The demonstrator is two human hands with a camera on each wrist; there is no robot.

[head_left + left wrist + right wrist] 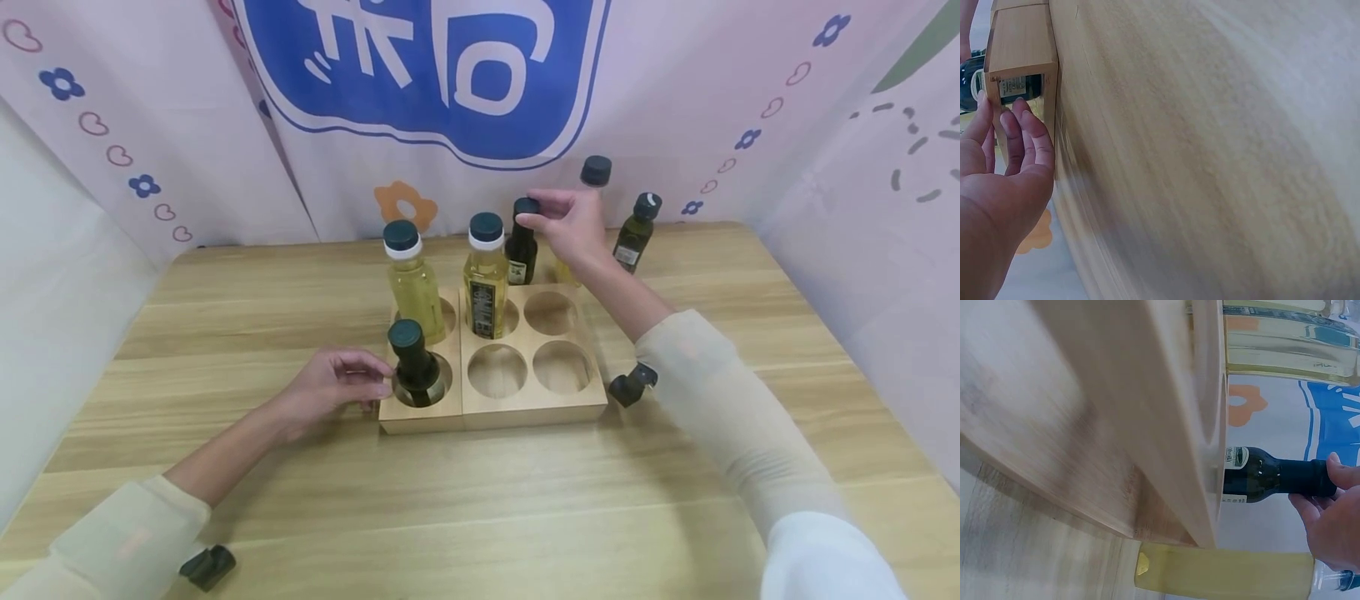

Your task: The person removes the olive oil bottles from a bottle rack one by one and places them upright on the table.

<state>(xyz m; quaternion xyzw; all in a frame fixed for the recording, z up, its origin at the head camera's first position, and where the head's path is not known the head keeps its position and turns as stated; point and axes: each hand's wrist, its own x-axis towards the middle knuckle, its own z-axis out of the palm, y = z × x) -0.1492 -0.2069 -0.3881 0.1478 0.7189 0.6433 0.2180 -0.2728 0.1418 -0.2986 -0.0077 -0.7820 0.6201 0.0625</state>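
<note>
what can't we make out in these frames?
Head: middle of the yellow bottle behind the rack, blocked by the right grip.
Head, right wrist: base of the pinched dark bottle, blocked by the rack.
Left wrist: cap of the racked dark bottle, cut off by left edge.
Head: label print, too small.

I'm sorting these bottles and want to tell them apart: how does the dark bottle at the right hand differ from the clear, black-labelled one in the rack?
The dark bottle has dark glass; the clear bottle shows yellow liquid. The dark bottle stands behind the rack, while the clear bottle sits in its back row. The right hand pinches the dark bottle's cap; no hand touches the clear bottle. Both are upright and capped.
</note>
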